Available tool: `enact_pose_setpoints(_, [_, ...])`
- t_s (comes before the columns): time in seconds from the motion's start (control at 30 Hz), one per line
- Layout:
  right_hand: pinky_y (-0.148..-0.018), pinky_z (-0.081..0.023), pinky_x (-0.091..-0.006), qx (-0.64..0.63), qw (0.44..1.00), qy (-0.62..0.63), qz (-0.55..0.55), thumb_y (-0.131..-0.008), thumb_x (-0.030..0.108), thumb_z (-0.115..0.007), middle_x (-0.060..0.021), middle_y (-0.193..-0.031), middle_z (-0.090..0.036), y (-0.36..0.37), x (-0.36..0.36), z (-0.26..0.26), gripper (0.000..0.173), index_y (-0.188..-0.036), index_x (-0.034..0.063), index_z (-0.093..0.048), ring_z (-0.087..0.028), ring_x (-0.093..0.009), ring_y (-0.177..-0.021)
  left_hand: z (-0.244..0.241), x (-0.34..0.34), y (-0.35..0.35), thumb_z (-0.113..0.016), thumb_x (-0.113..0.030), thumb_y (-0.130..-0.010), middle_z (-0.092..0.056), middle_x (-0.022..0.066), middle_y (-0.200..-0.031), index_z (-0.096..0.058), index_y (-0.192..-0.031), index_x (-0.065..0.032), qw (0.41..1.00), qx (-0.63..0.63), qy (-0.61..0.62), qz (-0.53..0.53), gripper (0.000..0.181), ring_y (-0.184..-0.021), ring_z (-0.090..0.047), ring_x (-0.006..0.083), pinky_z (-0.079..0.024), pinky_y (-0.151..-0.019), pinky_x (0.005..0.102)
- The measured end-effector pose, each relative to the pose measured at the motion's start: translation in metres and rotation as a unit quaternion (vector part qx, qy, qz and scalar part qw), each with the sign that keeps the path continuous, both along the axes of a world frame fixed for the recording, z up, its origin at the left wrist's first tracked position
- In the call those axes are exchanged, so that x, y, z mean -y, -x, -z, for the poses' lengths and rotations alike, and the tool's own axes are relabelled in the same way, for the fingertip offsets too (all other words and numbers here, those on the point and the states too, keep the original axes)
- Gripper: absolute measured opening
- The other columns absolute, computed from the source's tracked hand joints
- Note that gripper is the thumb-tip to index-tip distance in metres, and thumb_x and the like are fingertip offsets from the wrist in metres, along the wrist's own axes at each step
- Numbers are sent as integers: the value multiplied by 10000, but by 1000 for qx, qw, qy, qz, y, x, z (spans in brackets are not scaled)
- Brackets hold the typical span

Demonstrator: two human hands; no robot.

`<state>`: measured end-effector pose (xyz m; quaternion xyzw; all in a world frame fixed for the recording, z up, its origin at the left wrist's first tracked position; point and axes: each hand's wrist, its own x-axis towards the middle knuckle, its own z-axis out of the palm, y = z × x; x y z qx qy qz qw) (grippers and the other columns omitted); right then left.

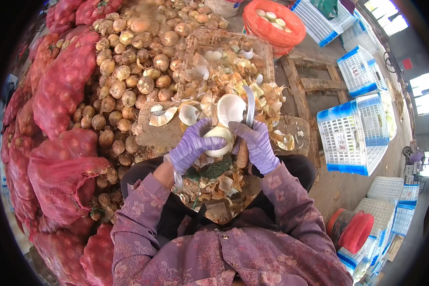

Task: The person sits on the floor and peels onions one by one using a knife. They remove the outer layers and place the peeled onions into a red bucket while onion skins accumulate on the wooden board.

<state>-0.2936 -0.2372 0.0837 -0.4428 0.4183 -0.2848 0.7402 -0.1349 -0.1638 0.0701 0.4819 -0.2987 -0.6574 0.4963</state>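
Observation:
My left hand (195, 144), in a purple knit glove, grips a pale peeled onion (218, 142) with the thumb across its front. A thick piece of onion skin (231, 108), white inside, stands up just beyond that onion. My right hand (254, 144), gloved alike, is closed around a curved-blade knife (250, 103); its wooden handle (242, 154) points down towards my lap and the blade points away from me. The right thumb is close to the onion's edge. Under both hands is a worn wooden board (157, 133) with loose onion peels (189, 114) on it.
Unpeeled onions (128, 71) are heaped at the left beside red mesh sacks (66, 82). Beyond the board, a plastic crate (228, 34) is full of peels. An orange mesh bag (273, 25) holds peeled onions. A wooden pallet (321, 84) and blue-white crates (343, 137) are at right.

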Motion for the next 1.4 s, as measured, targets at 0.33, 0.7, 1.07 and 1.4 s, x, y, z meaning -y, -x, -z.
enact_pose_setpoints(0.33, [-259, -326, -248, -94, 990, 8, 109, -771, 130, -607, -72, -448, -508, -4, 31, 29, 179, -762, -45, -570, -416, -150, -252, -10, -3, 5, -748, -259, -536, -510, 112, -1045, -404, -1213, -27, 999, -14, 47, -24, 794, -967, -518, 203, -441, -828, 306])
enact_pose_setpoints(0.7, [-506, -423, -195, -101, 962, 205, -148, -765, 175, -658, -3, -687, -593, 1, 14, -17, 237, -896, -18, -616, -514, -43, -571, -13, -2, -3, -746, -297, -532, -524, 85, -1006, -451, -1151, -16, 994, -62, 45, -78, 741, -914, -532, 186, -446, -806, 284])
enact_pose_setpoints(1.07, [-484, -416, -243, -111, 960, 205, -157, -798, 136, -572, -9, -622, -574, 9, 19, -12, 158, -819, -16, -610, -493, -76, -522, -5, 0, -1, -752, -283, -515, -541, 94, -1005, -473, -1132, -7, 997, -21, 41, -59, 732, -905, -549, 190, -457, -791, 292])
enact_pose_setpoints(1.4, [-455, -423, -220, -100, 966, 205, -120, -783, 116, -585, -33, -603, -566, 12, 23, -6, 143, -782, -27, -588, -501, -91, -476, -2, -3, -5, -757, -266, -523, -539, 105, -1030, -449, -1177, -26, 997, -42, 44, -37, 761, -935, -544, 208, -450, -818, 310])
